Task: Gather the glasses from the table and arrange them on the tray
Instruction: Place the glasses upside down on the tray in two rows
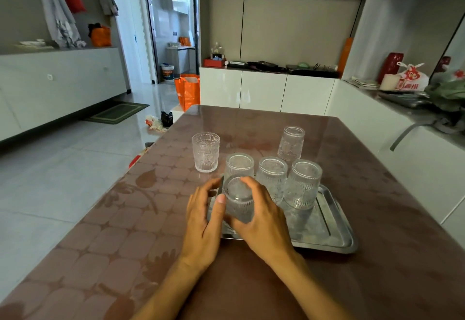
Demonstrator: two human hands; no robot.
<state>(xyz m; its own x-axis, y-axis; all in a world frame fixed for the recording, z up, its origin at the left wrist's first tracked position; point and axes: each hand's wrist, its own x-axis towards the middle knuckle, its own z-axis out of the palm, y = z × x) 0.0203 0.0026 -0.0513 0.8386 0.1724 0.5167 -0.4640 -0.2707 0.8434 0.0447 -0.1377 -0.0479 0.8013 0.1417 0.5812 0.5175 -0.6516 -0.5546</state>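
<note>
Four embossed glasses sit inverted on the steel tray (pixel 334 219); both hands, left hand (pixel 203 221) and right hand (pixel 261 221), clasp the nearest glass (pixel 239 202), seating it. Two wait at twelve o'clock.

Six clear ribbed drinking glasses (pixel 205 152) stand in view. There is one rectangular silver metal tray (pixel 334 221). Two bare hands (pixel 203 221) show.

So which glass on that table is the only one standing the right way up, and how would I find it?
Start at the metal tray on the brown table, where upside-down glasses cluster and both hands hold one. Look just past the tray's far left corner, on the bare tabletop. The upright glass stands there alone, mouth up, while every other glass shows its base.
</note>
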